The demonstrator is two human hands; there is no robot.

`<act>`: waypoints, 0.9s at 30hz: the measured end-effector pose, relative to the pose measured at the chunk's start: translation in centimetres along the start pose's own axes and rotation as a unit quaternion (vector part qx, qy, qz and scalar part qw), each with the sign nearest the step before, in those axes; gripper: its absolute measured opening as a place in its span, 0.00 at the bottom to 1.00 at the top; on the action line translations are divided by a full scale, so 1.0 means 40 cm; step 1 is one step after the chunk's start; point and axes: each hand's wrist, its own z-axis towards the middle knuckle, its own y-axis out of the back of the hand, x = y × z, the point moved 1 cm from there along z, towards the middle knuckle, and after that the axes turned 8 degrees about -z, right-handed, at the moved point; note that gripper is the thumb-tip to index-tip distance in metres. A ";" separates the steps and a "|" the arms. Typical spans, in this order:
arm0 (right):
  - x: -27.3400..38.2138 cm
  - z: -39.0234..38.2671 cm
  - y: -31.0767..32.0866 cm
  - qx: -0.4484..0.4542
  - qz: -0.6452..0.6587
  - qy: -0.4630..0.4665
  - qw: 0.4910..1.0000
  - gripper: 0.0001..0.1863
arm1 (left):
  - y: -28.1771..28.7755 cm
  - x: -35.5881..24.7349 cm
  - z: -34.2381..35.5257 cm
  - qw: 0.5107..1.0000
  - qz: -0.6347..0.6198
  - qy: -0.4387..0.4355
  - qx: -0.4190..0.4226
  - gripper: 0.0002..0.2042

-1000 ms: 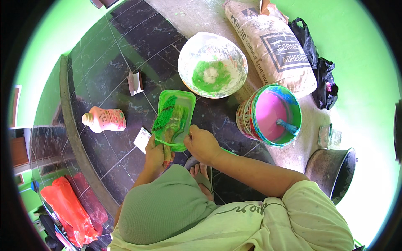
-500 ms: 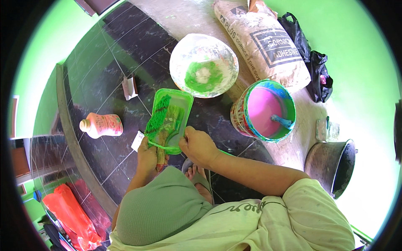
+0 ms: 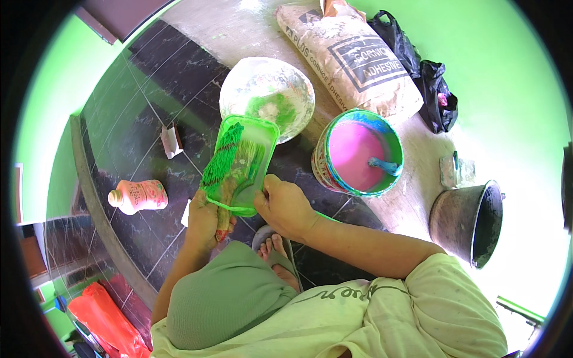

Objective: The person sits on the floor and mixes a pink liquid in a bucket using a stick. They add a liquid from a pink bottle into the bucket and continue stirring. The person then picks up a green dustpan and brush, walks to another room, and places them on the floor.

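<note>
Left hand (image 3: 203, 224) clasps near-left corner, right hand (image 3: 289, 206) pinches near-right side of green rectangular plastic tray (image 3: 255, 131) bearing wooden-handled paintbrush (image 3: 228, 191), now overlapping white paint-smeared round basin (image 3: 250, 74) more in view, both hands remaining occupied.

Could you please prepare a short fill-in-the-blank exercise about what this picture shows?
1. The left hand and the right hand both hold a tray whose colour is ____.
2. The liquid inside the open bucket is coloured ____.
3. In the picture, the bottle with the light cap is to the ____ of the tray.
4. The plastic bags beside the large paper sack are coloured ____.

Missing words: green; pink; left; black.
</note>
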 end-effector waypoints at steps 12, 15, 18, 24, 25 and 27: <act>-0.010 -0.031 0.113 -0.080 0.020 0.006 0.997 0.12 | -0.120 -0.075 -0.004 0.996 0.061 -0.005 0.071 0.17; -0.009 -0.044 0.146 -0.099 0.028 0.003 0.995 0.12 | -0.151 -0.097 -0.012 0.994 0.081 -0.001 0.074 0.16; -0.013 -0.057 0.173 -0.101 0.041 -0.011 0.994 0.12 | -0.185 -0.115 -0.019 0.990 0.101 -0.011 0.101 0.14; -0.032 -0.081 0.212 -0.061 0.063 -0.056 0.995 0.15 | -0.240 -0.147 -0.022 0.976 0.163 -0.006 0.143 0.14; -0.035 -0.085 0.218 -0.059 0.068 -0.062 0.994 0.15 | -0.250 -0.150 -0.023 0.975 0.168 -0.008 0.148 0.15; -0.041 -0.092 0.229 -0.066 0.078 -0.063 0.993 0.15 | -0.269 -0.153 -0.027 0.971 0.186 -0.015 0.153 0.15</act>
